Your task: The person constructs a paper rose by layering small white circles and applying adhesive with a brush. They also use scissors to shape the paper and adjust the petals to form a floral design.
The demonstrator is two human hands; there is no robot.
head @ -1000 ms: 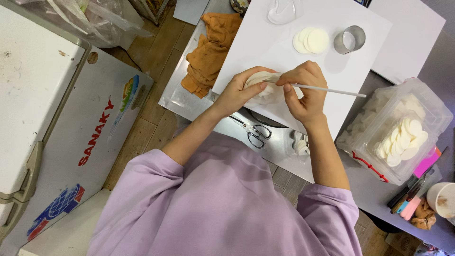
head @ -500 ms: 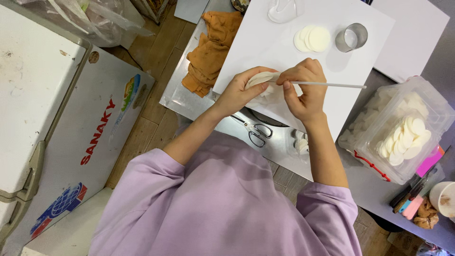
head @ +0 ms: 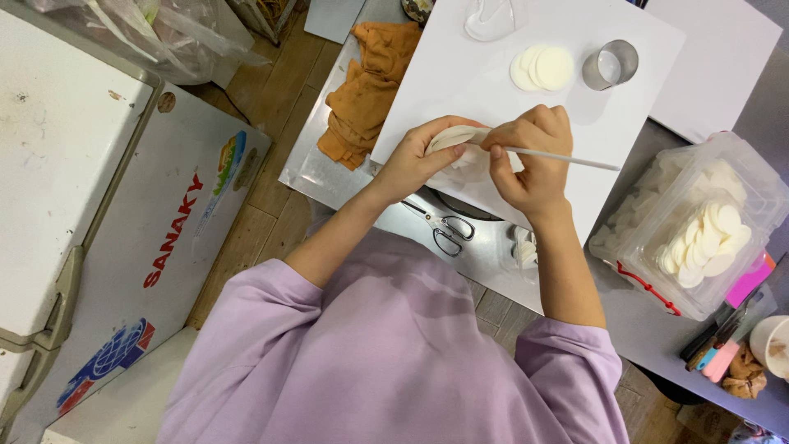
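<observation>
One dough round (head: 457, 141) sits cupped in the left hand (head: 415, 160) over the near edge of the white board (head: 460, 74); the right hand (head: 534, 156) pinches its rim and one thin stick (head: 559, 156). It looks light, soft, tearable: best held at the edges. Three rounds (head: 541, 67) and one ring cutter (head: 610, 64) lie far right.

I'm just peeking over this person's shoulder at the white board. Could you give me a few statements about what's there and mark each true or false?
1. The left hand cups a pale dough round. True.
2. The right hand holds scissors. False: it holds a thin white stick; the scissors lie on the metal counter.
3. A metal ring cutter stands beside a few stacked dough discs. True.
4. The clear plastic tub is empty. False: it holds many white discs.
5. The orange cloth lies on the white board. False: it lies beside it.
</observation>
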